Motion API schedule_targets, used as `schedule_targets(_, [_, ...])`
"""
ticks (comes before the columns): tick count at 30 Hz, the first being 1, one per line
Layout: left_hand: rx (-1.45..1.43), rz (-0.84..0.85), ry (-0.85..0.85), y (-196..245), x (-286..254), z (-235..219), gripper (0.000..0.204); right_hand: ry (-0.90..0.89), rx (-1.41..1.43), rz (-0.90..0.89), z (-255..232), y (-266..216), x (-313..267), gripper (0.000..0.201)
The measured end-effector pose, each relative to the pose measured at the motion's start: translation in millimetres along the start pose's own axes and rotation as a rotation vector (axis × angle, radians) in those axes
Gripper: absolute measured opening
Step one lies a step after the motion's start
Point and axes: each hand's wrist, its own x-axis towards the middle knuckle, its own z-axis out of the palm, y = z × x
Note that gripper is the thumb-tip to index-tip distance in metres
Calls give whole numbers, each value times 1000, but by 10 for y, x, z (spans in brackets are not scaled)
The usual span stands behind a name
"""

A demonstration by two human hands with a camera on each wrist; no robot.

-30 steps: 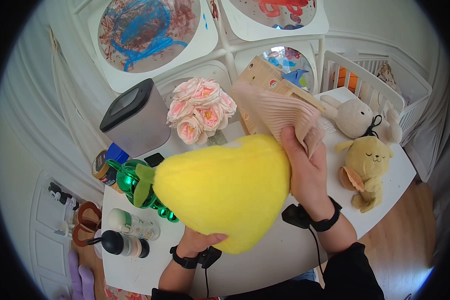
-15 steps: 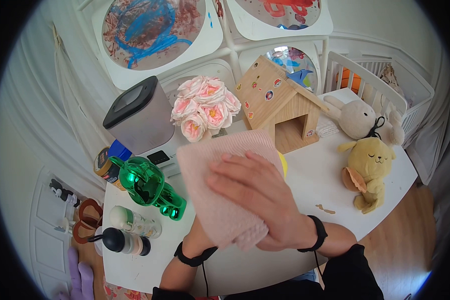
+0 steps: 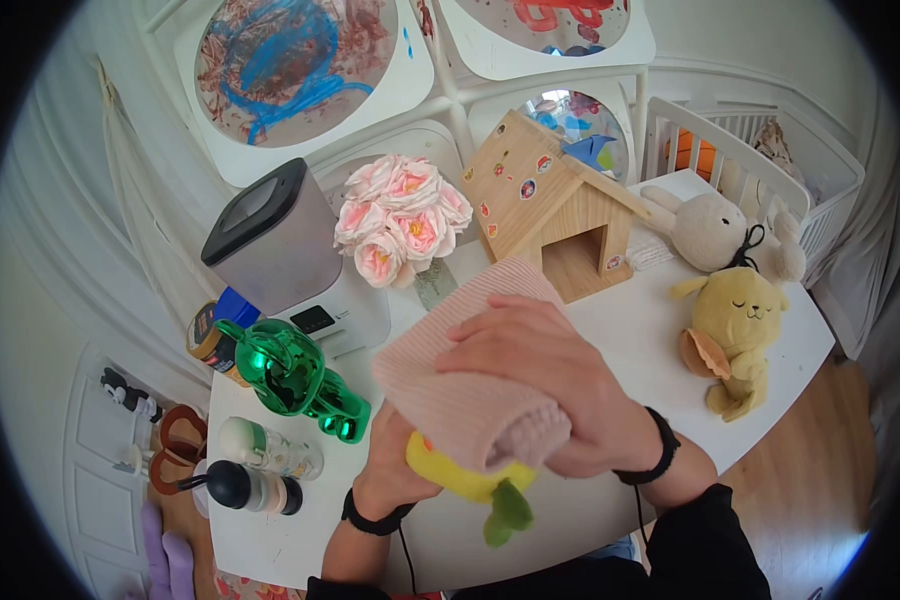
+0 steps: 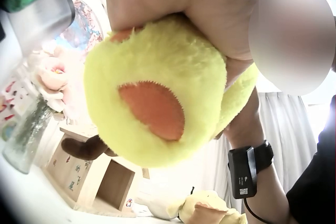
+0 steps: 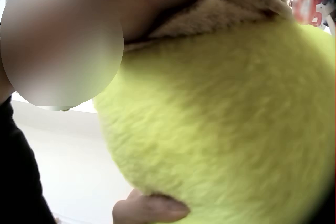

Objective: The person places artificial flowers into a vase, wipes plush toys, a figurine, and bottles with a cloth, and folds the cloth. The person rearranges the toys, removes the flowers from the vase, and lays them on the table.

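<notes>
A yellow pear-shaped plush toy [image 4: 157, 56] with a green leaf [image 3: 510, 515] is held up over the white table. In the head view its leaf end points down toward the person. The left wrist view shows an orange patch [image 4: 155, 109] on its furry surface. My left hand [image 3: 395, 470] grips the toy from below on the left, fingers pressing into the fur. A pink ribbed cloth [image 3: 450, 330] is draped over the toy's upper side and hides most of it from the head camera. My right hand [image 3: 530, 370] lies over the cloth, fingers extended and pressing; its thumb is hidden.
A shiny green bear figure [image 3: 290, 375] and two bottles [image 3: 260, 445] stand left. Behind are a grey container [image 3: 280, 240], pink flowers [image 3: 410, 215] and a wooden house [image 3: 560, 220]. A rabbit plush [image 3: 715, 230] and a yellow dog plush [image 3: 735, 325] sit right on the table [image 3: 650, 370].
The toy has been turned, its leaf end going from the left to the near side. My right hand first held up the cloth, then laid it over the toy, now shifting slightly along it.
</notes>
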Motion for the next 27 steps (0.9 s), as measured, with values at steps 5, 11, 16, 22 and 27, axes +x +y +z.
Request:
schedule_targets(5, [-2, 187, 125, 84, 118, -46, 68, 90, 198, 194, -20, 417, -20, 40])
schedule_targets(11, [-951, -488, 319, 157, -30, -60, 71, 191, 712, 687, -114, 623, -25, 39])
schedule_targets(16, [-429, -356, 205, -207, -156, -23, 69, 293, 872, 645, -18, 477, 50, 49])
schedule_targets(22, [-676, -296, 331, 32, -2, -51, 79, 349, 805, 628, 61, 496, 43, 52])
schedule_targets(27, [-920, -537, 377, -41, -19, -69, 74, 272, 405, 108, 220, 380, 24, 58])
